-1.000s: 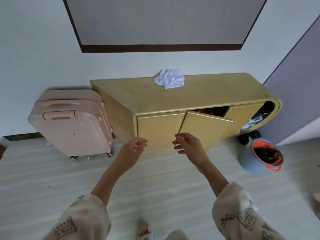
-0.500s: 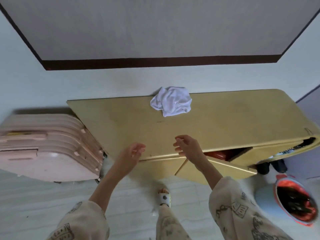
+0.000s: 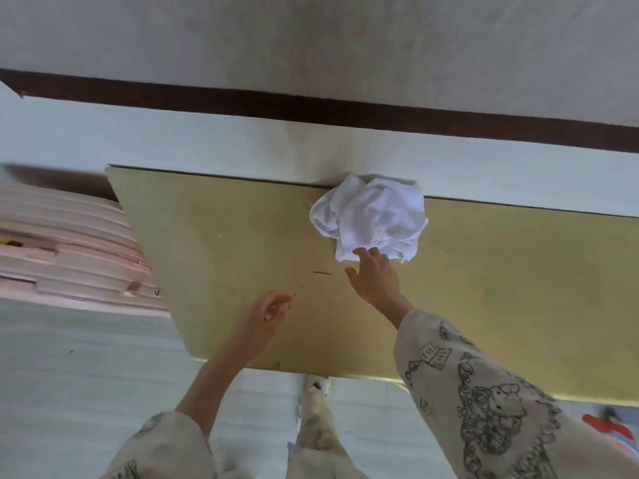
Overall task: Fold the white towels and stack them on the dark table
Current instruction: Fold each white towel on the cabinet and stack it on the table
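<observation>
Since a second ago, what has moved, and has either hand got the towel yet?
The person has stepped up to the yellow cabinet. The right hand has reached forward, fingertips now touching the near edge of the crumpled white towel, open, no grip yet. The left hand has come over the cabinet top, empty, fingers loosely curled. The towel lies where it was, against the wall, still unfolded.

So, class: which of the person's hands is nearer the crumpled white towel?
Right. The right hand reaches the crumpled white towel, fingertips at its near edge; the left hand hovers lower left, well short.
</observation>
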`<state>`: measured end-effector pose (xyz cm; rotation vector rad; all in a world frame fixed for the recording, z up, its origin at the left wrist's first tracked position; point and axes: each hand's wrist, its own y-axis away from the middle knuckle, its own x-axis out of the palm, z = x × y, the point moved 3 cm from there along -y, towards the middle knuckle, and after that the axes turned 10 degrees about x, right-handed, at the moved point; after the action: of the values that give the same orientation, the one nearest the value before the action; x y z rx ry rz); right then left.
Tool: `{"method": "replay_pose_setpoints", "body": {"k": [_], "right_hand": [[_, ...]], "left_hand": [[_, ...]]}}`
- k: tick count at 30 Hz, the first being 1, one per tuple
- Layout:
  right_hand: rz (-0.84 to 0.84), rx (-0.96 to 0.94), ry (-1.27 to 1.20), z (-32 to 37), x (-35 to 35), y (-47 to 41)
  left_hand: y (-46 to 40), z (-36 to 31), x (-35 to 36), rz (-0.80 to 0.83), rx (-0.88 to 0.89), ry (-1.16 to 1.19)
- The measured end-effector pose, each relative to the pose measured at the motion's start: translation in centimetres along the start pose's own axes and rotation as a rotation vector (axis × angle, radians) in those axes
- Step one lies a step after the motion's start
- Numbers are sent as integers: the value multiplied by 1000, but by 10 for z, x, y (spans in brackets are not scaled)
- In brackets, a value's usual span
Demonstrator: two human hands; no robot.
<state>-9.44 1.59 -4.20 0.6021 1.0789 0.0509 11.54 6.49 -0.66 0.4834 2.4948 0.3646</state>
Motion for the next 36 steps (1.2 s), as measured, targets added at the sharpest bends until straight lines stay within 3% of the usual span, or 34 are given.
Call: {"method": "replay_pose_setpoints", "body": {"k": [4,9,16,20,25,30,36], "right_hand": [[-17,16,138,3,21,-34],[-203,-36,232,4,32,-53],[-284,-116,-127,16,-11,-35],[-157,-215,-325,32,-68,0],[-156,-274,-445,60,-136,50],[-250,-298,-619,83,-182,98],[-357,-218,-788,82,-200,124]], "left_hand": [[-22,7,-6,-81,-42,21],[-49,0,-10,-107,-32,19],[-61,-16,-10,-88,61,-18],[-69,-56,-18,-81,273,-123],[-75,-126,-35,-59,540,-141],[-64,-156,-52,-51,595,-211],[-49,-127,-111,-114,541,-260]]}}
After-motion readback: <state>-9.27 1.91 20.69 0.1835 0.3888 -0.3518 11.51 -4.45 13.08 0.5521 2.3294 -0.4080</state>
